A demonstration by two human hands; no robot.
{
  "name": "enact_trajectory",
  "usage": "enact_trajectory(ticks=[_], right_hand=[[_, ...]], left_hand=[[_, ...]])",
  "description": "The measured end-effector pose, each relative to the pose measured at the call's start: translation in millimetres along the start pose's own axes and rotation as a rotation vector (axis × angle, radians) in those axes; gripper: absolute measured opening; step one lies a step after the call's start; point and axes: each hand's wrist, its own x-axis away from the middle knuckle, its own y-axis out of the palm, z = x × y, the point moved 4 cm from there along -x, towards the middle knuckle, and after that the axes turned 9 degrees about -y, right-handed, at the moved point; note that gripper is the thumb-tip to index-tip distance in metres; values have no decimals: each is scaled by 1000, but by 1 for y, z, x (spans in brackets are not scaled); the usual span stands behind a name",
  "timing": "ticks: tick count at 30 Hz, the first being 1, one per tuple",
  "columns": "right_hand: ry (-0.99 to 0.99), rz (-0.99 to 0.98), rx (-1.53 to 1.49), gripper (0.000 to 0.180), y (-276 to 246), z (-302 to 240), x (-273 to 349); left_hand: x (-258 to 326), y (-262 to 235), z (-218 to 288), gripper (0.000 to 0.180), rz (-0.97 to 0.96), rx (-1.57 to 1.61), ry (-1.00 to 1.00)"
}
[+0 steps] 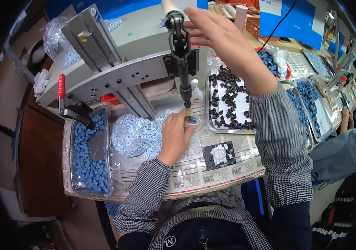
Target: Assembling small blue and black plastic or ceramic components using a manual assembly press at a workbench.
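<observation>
Hands on my feed: left hand point(173, 135) low over the bench point(190, 183), forearm slanting up and rightward, thumb and forefinger at a small blue part point(192, 120) below the press plunger point(185, 89); I can't tell if they're gripping it. Right hand point(226, 39) raised high, fingers extended, unclenched, forearm steep, leaning leftward.

Checked sleeves point(281, 141) — dark navy top point(194, 231).
</observation>
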Motion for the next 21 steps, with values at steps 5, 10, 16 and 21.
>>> enact_trajectory(ticks=[5,10,16,21], right_hand=[[-146,-115,-327,53,14,-71,-9],[-500,26,-183,28,50,-120,74],[-615,100,-151,30,50,-104,125],[-447,-146,-79,46,-5,-67,140]], left_hand=[[0,11,-5,61,18,58,-6],[-3,7,-22,68,-65,-6,-8],[-6,6,-6,68,-122,-53,36],[3,-25,-3,69,-144,-43,43]])
